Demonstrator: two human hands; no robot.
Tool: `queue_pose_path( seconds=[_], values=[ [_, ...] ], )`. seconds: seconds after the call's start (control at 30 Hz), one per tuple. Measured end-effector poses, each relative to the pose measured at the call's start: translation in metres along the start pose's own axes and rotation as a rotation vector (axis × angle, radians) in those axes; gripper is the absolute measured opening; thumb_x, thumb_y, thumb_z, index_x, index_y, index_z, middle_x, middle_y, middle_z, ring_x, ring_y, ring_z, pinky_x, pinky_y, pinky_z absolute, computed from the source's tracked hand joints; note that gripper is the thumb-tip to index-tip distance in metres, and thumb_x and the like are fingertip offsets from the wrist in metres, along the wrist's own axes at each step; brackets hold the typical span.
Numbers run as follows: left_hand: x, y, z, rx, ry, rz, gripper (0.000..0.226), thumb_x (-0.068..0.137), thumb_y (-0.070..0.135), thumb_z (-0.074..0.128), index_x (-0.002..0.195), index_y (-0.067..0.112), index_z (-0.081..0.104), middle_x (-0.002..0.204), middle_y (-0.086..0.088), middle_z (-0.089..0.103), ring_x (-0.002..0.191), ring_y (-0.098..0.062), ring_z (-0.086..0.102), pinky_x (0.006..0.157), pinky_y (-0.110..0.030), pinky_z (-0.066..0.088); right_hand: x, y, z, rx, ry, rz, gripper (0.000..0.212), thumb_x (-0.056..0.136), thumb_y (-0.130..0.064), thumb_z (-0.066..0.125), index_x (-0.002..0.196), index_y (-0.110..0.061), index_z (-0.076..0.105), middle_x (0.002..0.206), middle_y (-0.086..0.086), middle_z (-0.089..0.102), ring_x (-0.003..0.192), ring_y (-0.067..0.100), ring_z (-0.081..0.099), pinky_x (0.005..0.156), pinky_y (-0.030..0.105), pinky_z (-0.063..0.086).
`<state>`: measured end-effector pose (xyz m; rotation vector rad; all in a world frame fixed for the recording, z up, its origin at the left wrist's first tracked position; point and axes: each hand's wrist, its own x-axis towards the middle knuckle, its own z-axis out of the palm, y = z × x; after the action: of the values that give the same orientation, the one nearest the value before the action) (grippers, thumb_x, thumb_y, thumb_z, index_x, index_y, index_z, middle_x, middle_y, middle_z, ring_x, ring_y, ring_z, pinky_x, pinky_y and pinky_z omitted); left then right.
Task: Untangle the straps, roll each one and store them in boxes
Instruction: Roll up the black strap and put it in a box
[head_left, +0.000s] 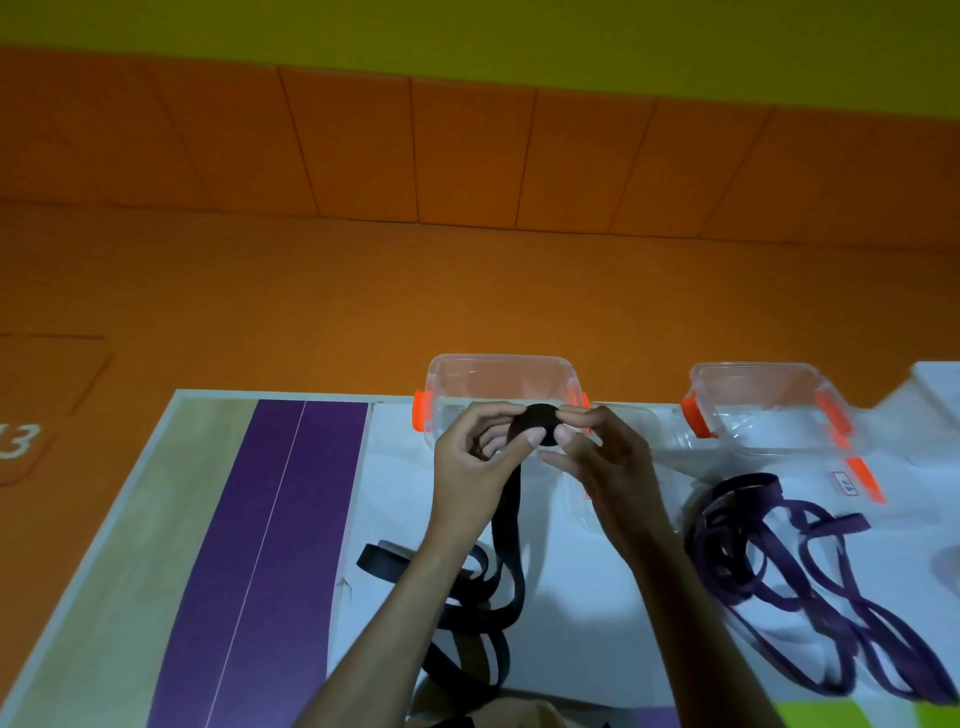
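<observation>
- Evidently the step in hand is rolling the black strap (509, 519). Its started roll (540, 423) is held up in front of the nearer clear box (498, 371), and the loose tail drops to a looped heap on the worktop (197, 493).
- To do it well, the tail should probably feed in taut and flat with its edges aligned, so the coil stays tight and does not telescope.
- Twists in the heap likely need shaking out before they reach the roll.
- The left hand (467, 467) is raised, its grip pinching the roll's left side between thumb and curled fingers.
- The right hand (602, 467) mirrors it, its grip pinching the roll's right side, with the spare fingers loosely fanned.
- The purple strap (810, 571) lies tangled well to the right, in front of the second box (769, 400), with neither hand on it.
</observation>
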<state>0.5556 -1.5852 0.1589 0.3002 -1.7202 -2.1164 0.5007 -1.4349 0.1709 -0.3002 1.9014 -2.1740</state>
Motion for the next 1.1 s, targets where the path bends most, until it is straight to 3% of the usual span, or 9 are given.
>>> queue_pose_path(
  seconds=[0.07,0.2,0.3,0.47,0.6,0.7,0.83,1.0,1.1],
  values=[
    [-0.002,-0.004,0.002,0.001,0.039,-0.004,0.021,0.084,0.0,0.084,0.096,0.001,0.066,0.08,0.013,0.068,0.075,-0.004,0.064,0.074,-0.017,0.05,0.0,0.001,0.001,-0.112,0.055,-0.031,0.02,0.084,-0.011,0.083,0.093,-0.002,0.069,0.11,0.003,0.076,0.092,0.014,0.074,0.076,0.022,0.057],
    [-0.008,-0.006,0.005,-0.014,0.048,-0.002,0.02,0.082,-0.002,0.085,0.091,-0.001,0.067,0.082,0.009,0.069,0.077,-0.004,0.064,0.074,-0.017,0.05,0.002,0.004,-0.006,-0.197,0.056,-0.069,0.02,0.08,-0.014,0.086,0.092,-0.005,0.073,0.1,0.005,0.078,0.097,0.018,0.075,0.081,0.028,0.06],
    [-0.012,-0.006,0.006,-0.047,0.078,0.0,0.017,0.081,-0.002,0.085,0.091,0.0,0.072,0.094,-0.001,0.076,0.09,-0.012,0.072,0.083,-0.023,0.055,-0.003,0.011,-0.003,0.014,0.058,0.001,0.013,0.083,-0.009,0.079,0.091,-0.003,0.07,0.104,0.013,0.077,0.104,0.03,0.075,0.088,0.038,0.062],
    [-0.014,-0.01,0.004,0.006,0.082,0.041,0.017,0.083,0.003,0.084,0.099,0.008,0.083,0.112,-0.003,0.076,0.113,-0.023,0.07,0.093,-0.027,0.056,-0.011,0.02,0.015,0.354,0.077,0.145,0.014,0.087,-0.017,0.07,0.087,-0.007,0.061,0.1,0.019,0.071,0.106,0.027,0.073,0.088,0.031,0.06],
    [-0.015,-0.012,-0.003,0.055,0.099,-0.012,0.019,0.085,0.009,0.084,0.103,0.015,0.084,0.109,0.002,0.078,0.113,-0.017,0.071,0.099,-0.031,0.056,-0.012,0.023,0.002,0.083,-0.01,0.123,0.012,0.088,-0.015,0.074,0.089,-0.003,0.072,0.115,0.011,0.077,0.119,0.024,0.07,0.104,0.044,0.053],
    [-0.019,-0.006,-0.002,0.072,0.085,0.001,0.021,0.086,0.007,0.082,0.107,0.013,0.082,0.107,0.004,0.08,0.111,-0.016,0.072,0.098,-0.029,0.056,-0.015,0.02,-0.001,-0.011,0.005,0.078,0.026,0.084,-0.015,0.08,0.096,0.006,0.071,0.11,0.012,0.078,0.109,0.027,0.074,0.096,0.047,0.057],
    [-0.028,0.0,0.004,0.054,0.074,0.006,0.02,0.086,0.005,0.082,0.104,0.014,0.078,0.103,0.003,0.08,0.104,-0.015,0.075,0.092,-0.026,0.057,-0.018,-0.001,-0.002,-0.02,0.041,0.016,0.04,0.081,-0.015,0.086,0.118,-0.011,0.071,0.096,0.011,0.077,0.089,0.027,0.076,0.077,0.033,0.062],
    [-0.027,-0.003,-0.003,0.116,-0.008,0.021,0.024,0.089,0.011,0.081,0.113,0.014,0.081,0.119,0.004,0.074,0.119,-0.018,0.067,0.1,-0.029,0.055,-0.022,-0.001,0.0,0.068,0.027,0.048,0.03,0.09,-0.015,0.075,0.12,-0.014,0.075,0.115,0.014,0.073,0.105,0.03,0.075,0.084,0.037,0.062],
    [-0.025,0.001,-0.009,0.121,-0.062,-0.005,0.027,0.087,0.011,0.082,0.114,0.014,0.081,0.113,0.002,0.075,0.113,-0.018,0.069,0.096,-0.028,0.055,-0.028,0.001,-0.002,0.098,-0.011,0.104,0.025,0.093,-0.008,0.072,0.118,-0.004,0.07,0.119,0.015,0.075,0.111,0.034,0.074,0.086,0.044,0.063]
  ],
)
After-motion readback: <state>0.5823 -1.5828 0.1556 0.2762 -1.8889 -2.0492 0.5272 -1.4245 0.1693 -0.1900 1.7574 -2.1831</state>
